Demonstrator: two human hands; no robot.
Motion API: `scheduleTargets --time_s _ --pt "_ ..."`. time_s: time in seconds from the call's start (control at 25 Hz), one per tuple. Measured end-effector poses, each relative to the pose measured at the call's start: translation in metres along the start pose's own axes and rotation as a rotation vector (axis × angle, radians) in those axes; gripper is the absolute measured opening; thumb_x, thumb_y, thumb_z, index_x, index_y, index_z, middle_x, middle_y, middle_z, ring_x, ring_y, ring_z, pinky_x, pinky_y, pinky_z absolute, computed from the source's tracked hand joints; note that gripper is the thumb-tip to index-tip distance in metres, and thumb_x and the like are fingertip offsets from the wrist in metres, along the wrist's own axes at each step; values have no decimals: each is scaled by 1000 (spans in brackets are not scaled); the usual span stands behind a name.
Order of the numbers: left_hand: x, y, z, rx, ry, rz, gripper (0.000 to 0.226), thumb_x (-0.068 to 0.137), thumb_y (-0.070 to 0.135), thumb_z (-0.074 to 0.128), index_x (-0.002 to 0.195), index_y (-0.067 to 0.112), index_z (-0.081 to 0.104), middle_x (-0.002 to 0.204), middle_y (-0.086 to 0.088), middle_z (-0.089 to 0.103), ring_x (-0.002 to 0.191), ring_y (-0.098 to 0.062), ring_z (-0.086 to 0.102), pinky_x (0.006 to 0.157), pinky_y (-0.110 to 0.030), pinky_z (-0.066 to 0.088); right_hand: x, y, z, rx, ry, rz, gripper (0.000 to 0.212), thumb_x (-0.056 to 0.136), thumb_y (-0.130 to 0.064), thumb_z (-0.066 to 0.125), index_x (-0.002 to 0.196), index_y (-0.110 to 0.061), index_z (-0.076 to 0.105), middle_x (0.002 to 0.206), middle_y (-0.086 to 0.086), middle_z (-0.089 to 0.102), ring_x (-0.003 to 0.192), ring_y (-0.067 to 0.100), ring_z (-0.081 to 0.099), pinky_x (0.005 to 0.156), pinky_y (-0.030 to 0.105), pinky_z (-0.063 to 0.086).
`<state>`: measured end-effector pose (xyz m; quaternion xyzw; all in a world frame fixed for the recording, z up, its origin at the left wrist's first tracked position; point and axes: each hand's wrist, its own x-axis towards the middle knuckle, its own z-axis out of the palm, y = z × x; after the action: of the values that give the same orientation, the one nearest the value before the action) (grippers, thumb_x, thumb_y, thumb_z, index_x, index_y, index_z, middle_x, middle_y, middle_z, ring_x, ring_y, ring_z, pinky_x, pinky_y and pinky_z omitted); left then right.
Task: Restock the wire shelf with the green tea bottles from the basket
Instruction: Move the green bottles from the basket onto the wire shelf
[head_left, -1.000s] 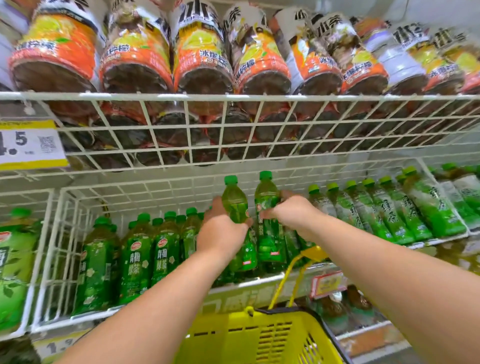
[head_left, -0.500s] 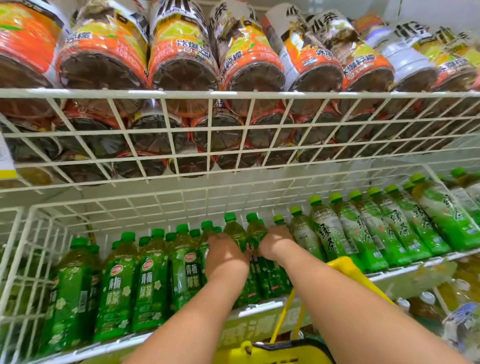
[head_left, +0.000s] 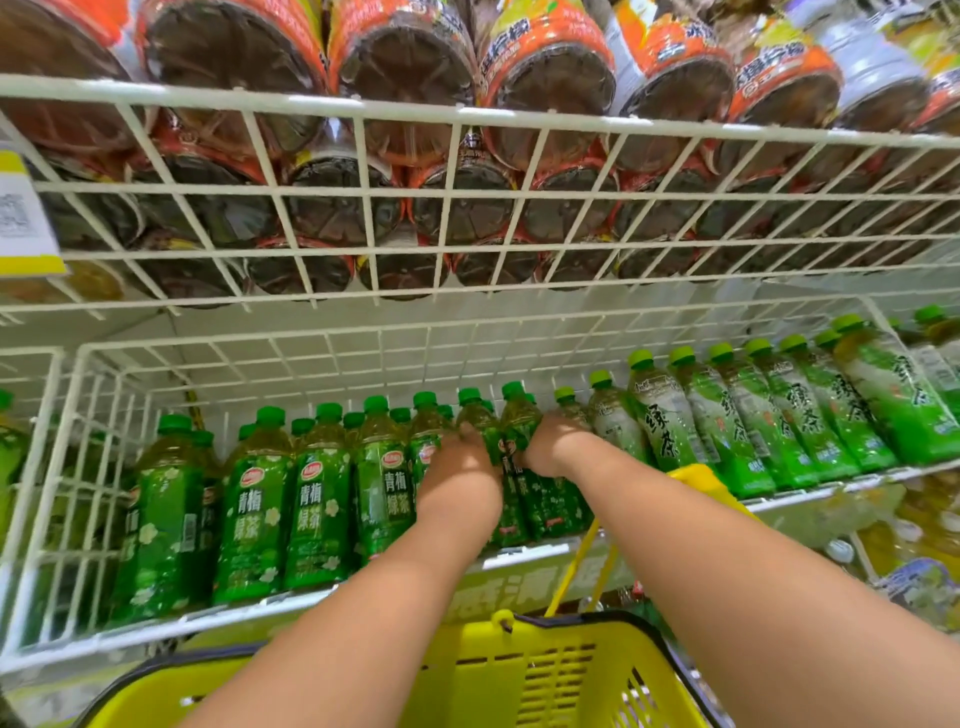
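Left hand (head_left: 461, 457) and right hand (head_left: 550, 447) each wrap a green tea bottle (head_left: 480, 415) — the right one's bottle (head_left: 519, 421) stands just beside it, both upright on the wire shelf (head_left: 311, 603). More bottles flank them; yellow basket (head_left: 545, 675) sits below — contents hidden.

Both bare forearms reach up and forward from the bottom of the view, angling in toward each other so the two hands end up side by side, close together but with a thin gap between them. The left hand (head_left: 461, 457) shows its back to the camera, knuckles up, fingers curled forward round a green-capped, green-labelled plastic tea bottle (head_left: 477, 415). The right hand (head_left: 551, 446) is just beside it, wrist bent a bit inward, fingers wrapped round a second green-labelled plastic bottle (head_left: 519, 415), fingertips hidden behind it.
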<state>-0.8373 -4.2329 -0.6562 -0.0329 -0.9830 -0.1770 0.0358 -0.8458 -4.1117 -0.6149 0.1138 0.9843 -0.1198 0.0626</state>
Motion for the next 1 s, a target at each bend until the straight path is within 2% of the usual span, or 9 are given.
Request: scheduleTargets --time_s 0.12,0.24,0.36,0.48,0.6,0.72,0.84,1.0 --pt "-38 -23 -9 64 136 224 65 98 43 48 155 23 23 150 -8 36 136 -29 37 99 -41 46 -22 -4 -3 -19 -27 4 78 103 -42 46 156 0 5 162 19 18 145 35 28 110 36 34" --pt "-60 -50 -19 145 205 290 63 96 54 42 154 31 29 154 -5 35 141 -31 33 106 -46 40 -36 -4 -2 38 41 -11 91 99 -46 51 157 -13 -11 164 14 12 147 34 24 113 40 32" --pt "-75 -70 -30 250 202 298 68 95 63 31 155 31 25 163 -7 20 149 -31 17 117 -48 27 -54 -7 2 -49 103 -132 90 98 -52 48 158 -18 -10 165 11 7 150 32 17 117 42 26" --pt "-94 -86 -37 339 180 276 72 95 68 22 158 34 8 166 -4 2 152 -27 1 122 -46 10 -80 -10 15 -68 138 -246 89 98 -57 43 158 -18 -9 166 10 2 152 30 9 120 43 21" --pt "-114 -102 -48 360 173 277 73 95 69 18 158 33 8 166 -5 4 151 -28 3 122 -46 9 -111 -11 38 -86 169 -309 88 97 -60 41 158 -19 -8 166 6 -9 152 27 -9 123 45 8" --pt "-145 -120 -62 325 137 281 71 96 67 20 158 32 10 166 -6 4 151 -28 2 122 -47 11 -148 -8 53 -98 159 -384 86 97 -60 38 158 -19 -8 165 9 -12 151 26 -13 123 45 6" --pt "-184 -140 -70 277 125 324 70 97 65 21 158 33 12 166 -4 3 152 -24 0 123 -46 12 -187 -5 66 -116 73 -460 86 98 -62 35 157 -20 -11 164 8 -18 151 24 -17 123 41 -1" --pt "-233 -169 -69 299 90 313 71 95 68 17 157 36 11 166 1 -2 152 -19 -3 121 -38 5 -226 -9 87 -161 52 -559 87 97 -62 32 157 -17 -13 164 7 -20 151 22 -17 124 38 -1"
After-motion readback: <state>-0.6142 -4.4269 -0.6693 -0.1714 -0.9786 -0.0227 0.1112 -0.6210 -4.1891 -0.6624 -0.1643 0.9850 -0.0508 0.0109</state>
